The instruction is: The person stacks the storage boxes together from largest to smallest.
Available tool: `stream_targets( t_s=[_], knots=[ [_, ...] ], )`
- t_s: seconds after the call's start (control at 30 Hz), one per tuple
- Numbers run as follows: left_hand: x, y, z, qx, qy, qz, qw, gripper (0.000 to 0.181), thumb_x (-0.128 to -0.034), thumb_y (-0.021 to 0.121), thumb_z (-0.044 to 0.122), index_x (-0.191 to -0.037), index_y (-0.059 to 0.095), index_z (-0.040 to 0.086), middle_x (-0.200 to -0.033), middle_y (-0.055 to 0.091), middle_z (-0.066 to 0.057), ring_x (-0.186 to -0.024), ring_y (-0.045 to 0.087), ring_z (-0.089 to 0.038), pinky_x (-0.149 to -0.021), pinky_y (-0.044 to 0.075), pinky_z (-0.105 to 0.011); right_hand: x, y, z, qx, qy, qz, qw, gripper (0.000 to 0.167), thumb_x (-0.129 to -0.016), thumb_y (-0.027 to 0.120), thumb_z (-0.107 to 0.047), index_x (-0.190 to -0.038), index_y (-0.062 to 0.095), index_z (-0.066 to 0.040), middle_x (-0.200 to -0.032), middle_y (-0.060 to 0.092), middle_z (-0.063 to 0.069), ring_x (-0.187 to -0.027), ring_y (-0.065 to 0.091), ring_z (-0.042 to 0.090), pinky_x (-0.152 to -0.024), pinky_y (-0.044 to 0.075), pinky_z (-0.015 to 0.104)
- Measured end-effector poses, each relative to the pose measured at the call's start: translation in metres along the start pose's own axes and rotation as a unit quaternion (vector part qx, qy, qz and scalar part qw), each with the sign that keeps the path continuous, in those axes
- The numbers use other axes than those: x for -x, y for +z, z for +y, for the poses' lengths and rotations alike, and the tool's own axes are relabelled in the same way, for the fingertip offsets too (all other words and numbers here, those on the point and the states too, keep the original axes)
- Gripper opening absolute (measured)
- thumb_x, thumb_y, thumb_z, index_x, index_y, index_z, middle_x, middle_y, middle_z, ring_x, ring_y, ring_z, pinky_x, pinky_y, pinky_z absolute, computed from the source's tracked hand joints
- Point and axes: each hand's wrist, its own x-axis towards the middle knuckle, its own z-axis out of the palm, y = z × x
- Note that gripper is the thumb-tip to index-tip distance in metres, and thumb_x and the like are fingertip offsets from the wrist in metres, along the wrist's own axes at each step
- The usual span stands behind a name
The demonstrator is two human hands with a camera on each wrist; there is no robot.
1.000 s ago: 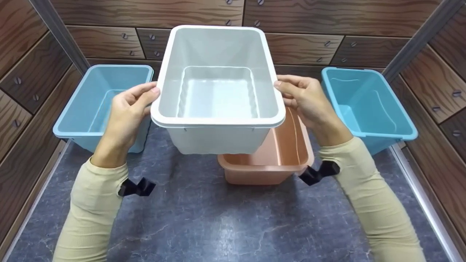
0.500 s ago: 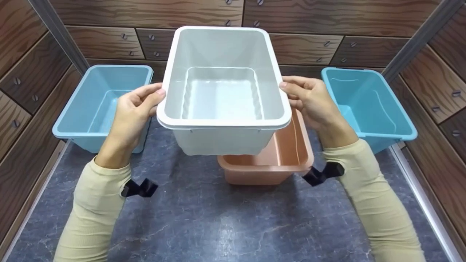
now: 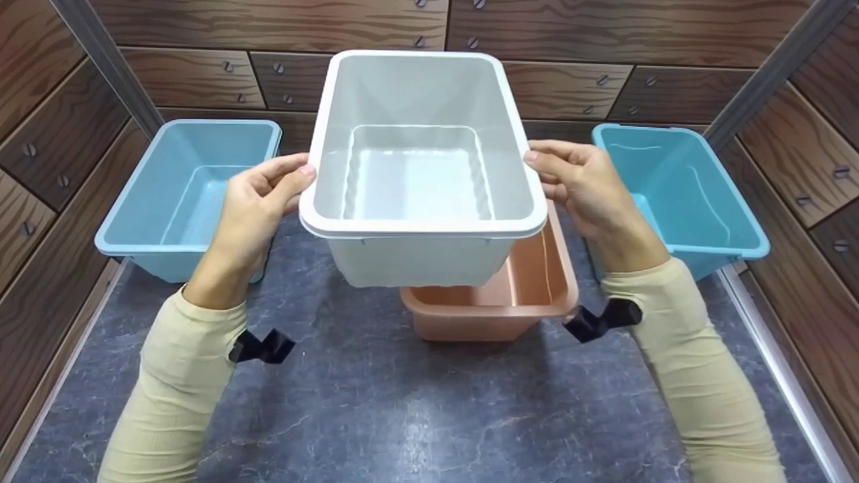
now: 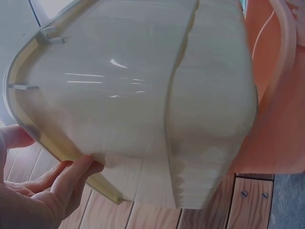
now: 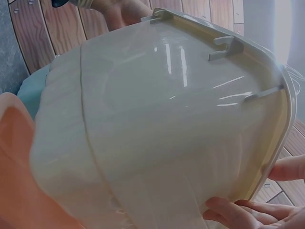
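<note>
Slightly over to the person's right since the earlier head frames, the white bin [image 3: 423, 260] and both hands have moved together. Nearest in the head view are two cream sleeves [image 3: 168, 376], each with a black wrist mount [image 3: 263, 345], above a dark marbled table [image 3: 356, 402]. Beyond them, the left hand [image 3: 258, 201] and right hand [image 3: 585, 188] pinch opposite sides of the bin's rim, thumbs uppermost. That view shows the bin's smooth inside; the wrist views show its outer walls instead, with fingers [image 4: 74, 179] hooked under the rim and small ribs [image 5: 226, 47] beneath the lip.

Held aloft, rim up, the white bin hides the back of an orange bin [image 3: 490, 327] on the table; whether they touch cannot be told. Farther off stand a light blue bin [image 3: 171, 265] at left and a turquoise bin [image 3: 704, 168] at right, before a wood-patterned wall [image 3: 570, 30]. Only the right wrist view catches a bright light strip [image 5: 283, 31].
</note>
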Motion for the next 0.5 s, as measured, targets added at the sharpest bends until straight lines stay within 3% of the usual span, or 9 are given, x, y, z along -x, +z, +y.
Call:
stream_targets(
  t_s=[0.23,0.5],
  knots=[
    [-0.002,0.005,-0.004,0.016,0.008,0.008,0.9998,0.036,-0.0920,0.056,0.005,-0.122,0.055,-0.016,-0.090,0.071,0.001,-0.083,0.070,-0.005,-0.078,0.059,-0.019,0.001,-0.005,0.000,-0.004,-0.005,0.005,1.0000,0.022,-0.094,0.055,-0.003,-0.089,0.073,-0.014,-0.082,0.074,-0.002,-0.075,0.071,0.008,-0.068,0.059,0.017],
    [-0.002,0.010,-0.003,0.029,0.007,-0.004,0.9996,0.036,-0.0920,0.055,0.003,-0.122,0.054,-0.018,-0.089,0.070,0.002,-0.084,0.069,-0.005,-0.080,0.059,-0.019,0.002,-0.012,-0.001,-0.007,-0.004,0.007,0.9999,0.021,-0.094,0.056,-0.003,-0.090,0.074,-0.013,-0.083,0.075,-0.001,-0.075,0.072,0.009,-0.068,0.059,0.018]
  ],
)
